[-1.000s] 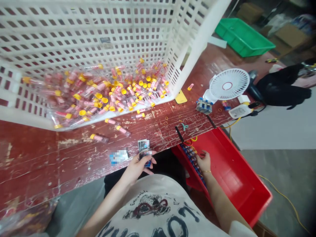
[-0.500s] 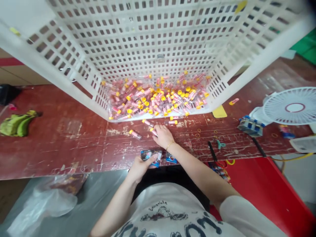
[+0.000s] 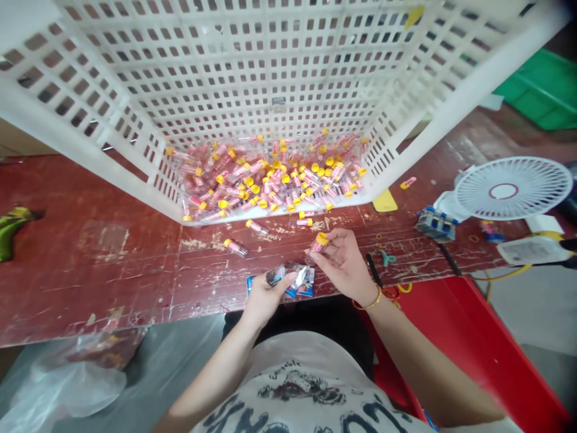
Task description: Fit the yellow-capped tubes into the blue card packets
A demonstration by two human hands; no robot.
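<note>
My right hand (image 3: 345, 264) pinches a small clear tube (image 3: 320, 242) with a yellow cap and pink contents, held just above the table. My left hand (image 3: 265, 299) grips a shiny clear plastic pack (image 3: 291, 276) with blue and dark parts; its exact kind I cannot make out. Blue pieces lie under and beside that hand at the table's front edge. Two loose tubes, one nearer (image 3: 235, 247) and one farther (image 3: 256, 227), rest on the red table (image 3: 148, 270). Many more yellow-capped tubes (image 3: 270, 180) fill the tipped white basket (image 3: 279, 72).
A white fan (image 3: 514, 187) stands at the right beside a blue-and-clear bundle (image 3: 436, 224). A yellow card (image 3: 384, 200) and a stray tube (image 3: 408, 182) lie by the basket. Bananas (image 3: 13, 231) are at the left; a green crate (image 3: 541, 90) is at the back right.
My right hand has picked up a tube from the table and brought it back to the right, close to my left hand. My left hand still grips the plastic pack; the view has shifted.
</note>
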